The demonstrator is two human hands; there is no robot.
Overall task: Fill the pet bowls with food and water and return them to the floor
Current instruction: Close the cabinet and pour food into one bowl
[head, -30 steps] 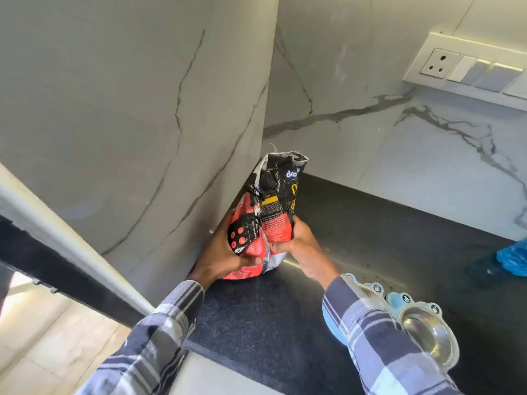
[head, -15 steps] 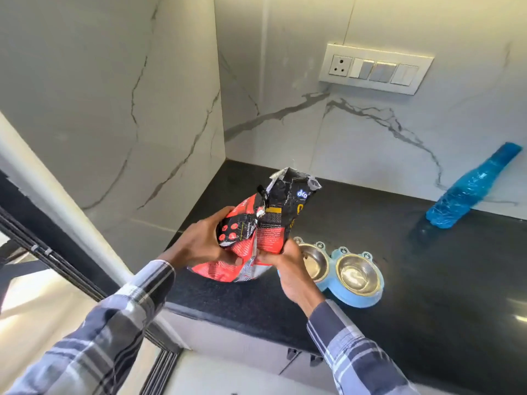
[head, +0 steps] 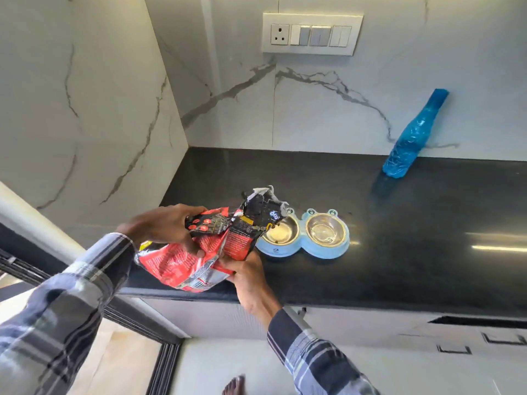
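A crumpled red and black pet food bag (head: 199,252) is held tilted above the black counter (head: 399,238), its torn open top reaching over the left bowl. My left hand (head: 165,226) grips the bag's upper side and my right hand (head: 245,277) holds it from below. A light blue double bowl stand (head: 302,250) sits on the counter with two steel bowls: the left bowl (head: 281,232) is partly hidden by the bag's top, the right bowl (head: 325,230) looks empty. A blue water bottle (head: 413,135) stands near the back wall at the right.
Marble walls close the counter at the left and back, with a switch panel (head: 312,34) above. The counter's front edge runs below my hands, with white cabinet fronts (head: 370,323) beneath. A bare foot (head: 235,384) shows on the floor.
The bag was lifted out of the left corner and carried right, and now tilts toward the left bowl. The view swung right, so the bowls and bottle are fully in sight.
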